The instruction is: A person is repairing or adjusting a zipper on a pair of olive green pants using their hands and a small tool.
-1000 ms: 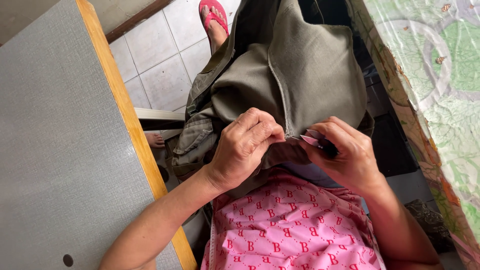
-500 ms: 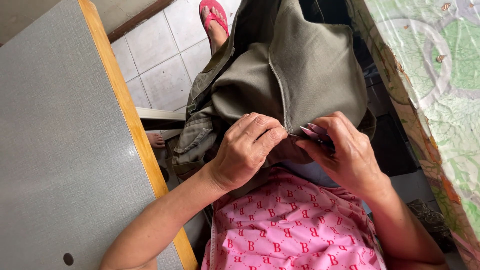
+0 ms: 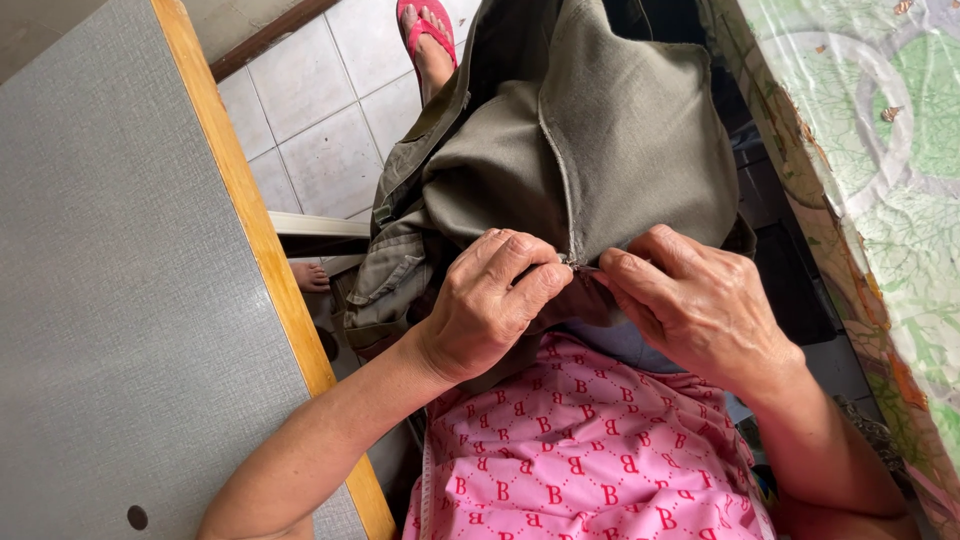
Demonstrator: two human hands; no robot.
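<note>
An olive-green garment (image 3: 600,140) lies over my lap, its seam (image 3: 560,180) running down the middle. My left hand (image 3: 495,300) pinches the cloth at the lower end of that seam. My right hand (image 3: 690,300) grips the same spot from the other side, fingertips almost touching the left ones. In earlier frames a small pink tool showed in the right hand; now the fingers hide it. Below the hands is my pink patterned clothing (image 3: 590,460).
A grey table top with a wooden edge (image 3: 250,220) fills the left side. A surface with a green floral cover (image 3: 860,150) stands at the right. White floor tiles (image 3: 330,110) and a foot in a pink sandal (image 3: 430,40) show at the top.
My right hand has turned and closed in on the seam, hiding the pink tool. The left hand keeps its pinch on the cloth.
</note>
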